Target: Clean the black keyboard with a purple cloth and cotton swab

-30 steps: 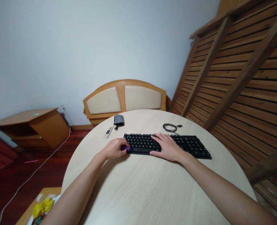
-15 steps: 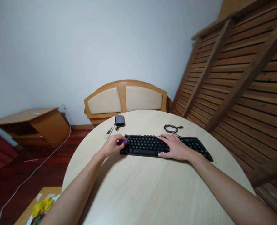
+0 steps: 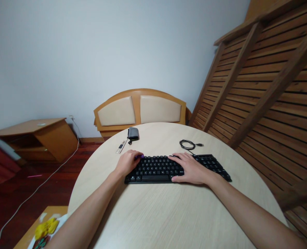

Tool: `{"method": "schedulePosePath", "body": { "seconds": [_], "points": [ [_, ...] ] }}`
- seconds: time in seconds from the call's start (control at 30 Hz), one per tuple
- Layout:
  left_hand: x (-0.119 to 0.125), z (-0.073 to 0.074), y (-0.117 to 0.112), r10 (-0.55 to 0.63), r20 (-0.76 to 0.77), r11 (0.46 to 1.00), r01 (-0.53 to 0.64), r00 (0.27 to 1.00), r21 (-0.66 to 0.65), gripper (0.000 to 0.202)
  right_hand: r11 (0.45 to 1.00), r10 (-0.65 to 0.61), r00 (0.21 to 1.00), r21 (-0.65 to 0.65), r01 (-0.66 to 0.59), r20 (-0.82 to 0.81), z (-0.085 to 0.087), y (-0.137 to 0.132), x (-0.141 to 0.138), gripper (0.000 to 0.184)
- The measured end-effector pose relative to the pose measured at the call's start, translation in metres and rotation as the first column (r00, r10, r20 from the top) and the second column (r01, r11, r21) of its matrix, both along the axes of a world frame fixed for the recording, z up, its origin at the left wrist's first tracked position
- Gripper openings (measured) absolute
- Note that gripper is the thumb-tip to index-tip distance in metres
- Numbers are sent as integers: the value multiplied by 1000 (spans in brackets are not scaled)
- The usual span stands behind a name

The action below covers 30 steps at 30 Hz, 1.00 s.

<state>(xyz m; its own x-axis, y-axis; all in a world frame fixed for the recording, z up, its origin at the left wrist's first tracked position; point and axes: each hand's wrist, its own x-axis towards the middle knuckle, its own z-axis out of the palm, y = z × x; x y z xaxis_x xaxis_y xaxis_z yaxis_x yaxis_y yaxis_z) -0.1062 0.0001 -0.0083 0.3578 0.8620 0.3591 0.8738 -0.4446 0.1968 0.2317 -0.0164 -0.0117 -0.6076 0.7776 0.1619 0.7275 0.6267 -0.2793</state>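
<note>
A black keyboard point(image 3: 155, 169) lies on the round table, seen in the head view. My left hand point(image 3: 128, 163) is closed around a small purple object point(image 3: 139, 156) at the keyboard's upper left corner; most of the object hides behind my fingers, so its kind does not show. Across the keys right of the middle rests my right hand point(image 3: 191, 167), fingers spread, thumb by the near edge and fingertips near the far edge. A black cable point(image 3: 187, 144) with a plug lies in a loop behind the keyboard.
On the pale round table point(image 3: 153, 214), a grey pouch point(image 3: 133, 133) and a thin flat strip point(image 3: 121, 146) sit at the back left. A slatted wooden frame point(image 3: 267, 90) leans at the right. Low at the left is a board with yellow items point(image 3: 46, 227).
The keyboard has shifted left and toward me, with my right hand moving along on it. My left hand, with the purple object, has gone from the left keys to the far left corner.
</note>
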Motion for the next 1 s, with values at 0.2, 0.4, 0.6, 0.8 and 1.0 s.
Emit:
{"method": "schedulePosePath", "body": {
  "seconds": [0.2, 0.4, 0.6, 0.8, 1.0],
  "points": [
    [1, 13, -6, -34, -11, 999, 33, 999, -38, 25, 1000, -10, 1000, -7, 10, 4, 0, 0, 0, 96],
    [-3, 14, -5, -78, 21, 995, 80, 997, -59, 25, 1000, -12, 1000, -3, 12, 8, 1, 0, -2, 96],
    [-5, 13, -4, -101, 30, 993, 103, 994, -65, 25, 1000, -13, 1000, -15, 13, 9, 0, 1, 0, 96],
    [-4, 18, -8, -127, 7, 988, 127, 992, -87, 26, 1000, -2, 1000, -9, 2, 11, -1, 2, 1, 95],
    [-5, 19, -8, -187, -14, 980, 185, 982, -75, 26, 1000, -7, 1000, -7, 7, 11, 0, 1, 0, 95]
  ]
}}
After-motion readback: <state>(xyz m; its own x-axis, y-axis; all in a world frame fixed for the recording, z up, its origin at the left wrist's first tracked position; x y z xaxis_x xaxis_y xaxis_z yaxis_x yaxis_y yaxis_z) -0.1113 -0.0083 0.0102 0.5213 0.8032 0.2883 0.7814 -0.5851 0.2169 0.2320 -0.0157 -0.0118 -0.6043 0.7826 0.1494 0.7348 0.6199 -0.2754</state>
